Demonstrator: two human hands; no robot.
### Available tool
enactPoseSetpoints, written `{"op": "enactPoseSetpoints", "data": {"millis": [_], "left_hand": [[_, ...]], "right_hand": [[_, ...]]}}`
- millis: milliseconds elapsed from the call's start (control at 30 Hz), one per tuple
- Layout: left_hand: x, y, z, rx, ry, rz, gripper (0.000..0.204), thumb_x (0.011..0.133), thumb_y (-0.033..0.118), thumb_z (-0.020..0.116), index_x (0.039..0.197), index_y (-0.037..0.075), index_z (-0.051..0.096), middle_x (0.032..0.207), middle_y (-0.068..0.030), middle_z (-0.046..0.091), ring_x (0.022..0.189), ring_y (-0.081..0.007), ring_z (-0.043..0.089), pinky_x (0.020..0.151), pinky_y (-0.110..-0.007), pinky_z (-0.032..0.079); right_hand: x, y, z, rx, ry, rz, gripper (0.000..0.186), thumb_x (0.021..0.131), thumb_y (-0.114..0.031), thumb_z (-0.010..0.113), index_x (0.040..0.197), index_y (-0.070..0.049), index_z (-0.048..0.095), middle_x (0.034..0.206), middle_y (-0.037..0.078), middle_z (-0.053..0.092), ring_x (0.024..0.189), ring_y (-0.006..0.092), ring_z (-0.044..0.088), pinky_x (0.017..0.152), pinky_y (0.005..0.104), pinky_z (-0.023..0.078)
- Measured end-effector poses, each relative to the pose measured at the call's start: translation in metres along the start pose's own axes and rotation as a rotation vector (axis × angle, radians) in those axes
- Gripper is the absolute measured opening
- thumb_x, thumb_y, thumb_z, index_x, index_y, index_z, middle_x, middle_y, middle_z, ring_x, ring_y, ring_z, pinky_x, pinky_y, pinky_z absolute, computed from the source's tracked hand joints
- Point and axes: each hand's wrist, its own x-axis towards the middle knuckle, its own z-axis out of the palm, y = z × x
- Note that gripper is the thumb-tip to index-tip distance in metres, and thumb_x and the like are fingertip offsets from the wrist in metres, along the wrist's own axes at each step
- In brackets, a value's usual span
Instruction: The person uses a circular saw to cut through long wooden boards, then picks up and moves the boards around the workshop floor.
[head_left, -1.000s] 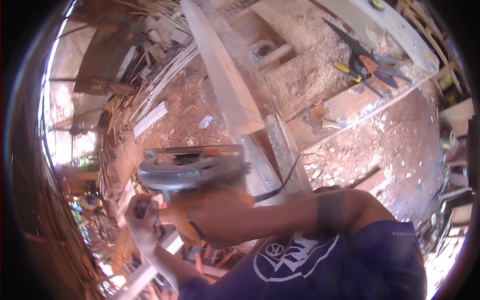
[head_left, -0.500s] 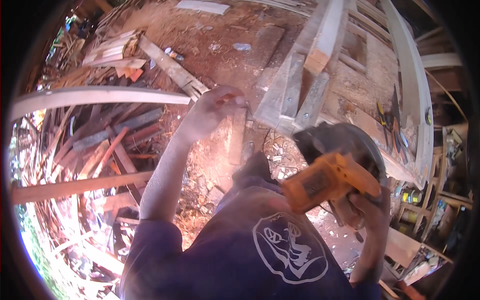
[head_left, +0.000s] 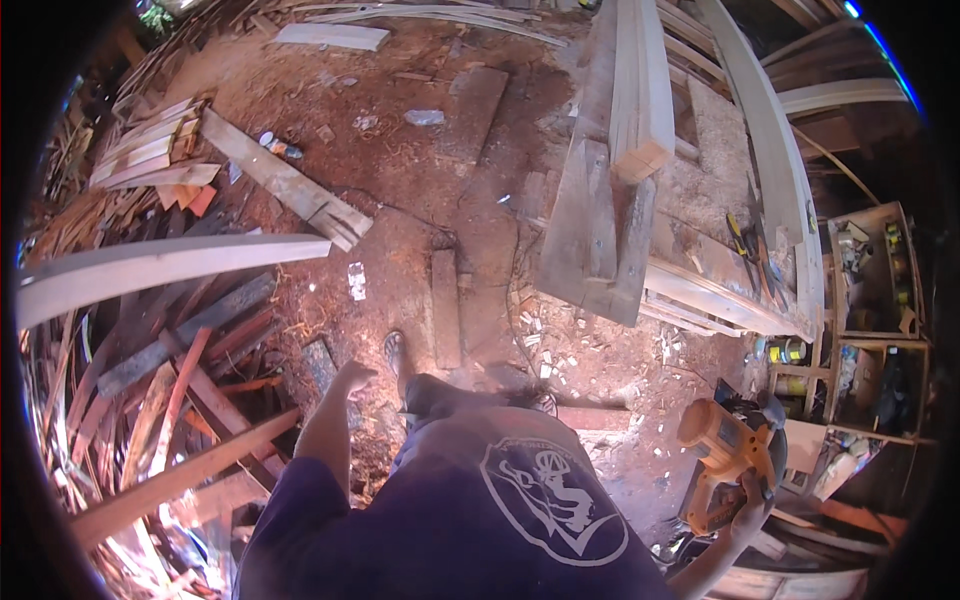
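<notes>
My right hand [head_left: 750, 505] grips an orange circular saw [head_left: 725, 445] with a dark guard, held low beside my body at the lower right. My left hand [head_left: 355, 378] hangs at my left side, fingers apart and holding nothing. In front of me to the right, a wooden bench [head_left: 720, 295] carries a light squared timber bundle [head_left: 640, 90], a long pale board [head_left: 760, 120], and several hand tools [head_left: 745, 245] with yellow and orange handles.
Scrap timber [head_left: 200, 390] is heaped at my left, under a long pale board [head_left: 170, 262]. Offcuts, a loose plank [head_left: 445, 305] and a dark cord [head_left: 512, 300] lie on the dirt floor. Wooden shelves [head_left: 875, 340] with cans stand at the far right.
The saw has swung from in front of me down to my lower right. My left hand has left it and dropped to my side. The view has shifted, showing more floor ahead.
</notes>
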Motion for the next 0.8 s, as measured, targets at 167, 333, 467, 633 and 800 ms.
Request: {"op": "enactPoseSetpoints", "data": {"millis": [167,333,467,633,800], "left_hand": [[0.060,0.024,-0.124,0.060,0.039,0.105,0.034,0.095,0.034,0.070,0.113,0.005,0.068,0.078,-0.0119,0.070,0.060,-0.0230,0.067,0.052,-0.038,0.056],[0.103,0.068,-0.253,-0.011,0.131,0.264,0.028,0.095,0.031,0.068,0.108,0.006,0.068,0.075,-0.0079,0.069,0.059,-0.0202,0.068,0.047,-0.034,0.051],[0.134,0.109,-0.300,0.002,0.133,0.296,0.029,0.094,0.030,0.067,0.109,0.005,0.068,0.075,-0.0097,0.069,0.058,-0.0198,0.067,0.046,-0.034,0.051],[0.167,0.153,-0.264,-0.024,-0.021,0.413,0.029,0.093,0.028,0.068,0.108,0.003,0.069,0.076,-0.0142,0.070,0.057,-0.0217,0.067,0.047,-0.035,0.052],[0.175,0.186,-0.211,0.166,-0.211,0.485,0.032,0.093,0.034,0.072,0.104,0.004,0.072,0.078,-0.0125,0.073,0.066,-0.0215,0.070,0.060,-0.037,0.056]], "right_hand": [[-0.101,-0.026,0.063,0.194,0.205,0.113,0.020,0.087,-0.015,0.069,0.102,-0.003,0.067,0.076,0.001,0.061,0.048,0.0069,0.051,0.044,0.0225,0.042],[-0.176,-0.054,0.124,0.228,0.169,0.105,0.021,0.088,-0.017,0.069,0.105,-0.005,0.066,0.075,-0.001,0.060,0.052,0.0064,0.052,0.048,0.0214,0.043],[-0.210,-0.070,0.175,0.175,0.214,0.124,0.025,0.088,-0.018,0.070,0.109,-0.005,0.065,0.081,0.000,0.062,0.055,0.0069,0.053,0.050,0.0204,0.045],[-0.229,-0.098,0.231,0.144,0.257,0.159,0.024,0.088,-0.010,0.066,0.109,-0.001,0.063,0.080,0.004,0.062,0.051,0.0093,0.054,0.048,0.0234,0.046],[-0.204,-0.114,0.292,0.127,0.243,0.149,0.028,0.085,-0.014,0.071,0.108,-0.001,0.063,0.079,0.004,0.060,0.053,0.0120,0.055,0.049,0.0262,0.046]]}}
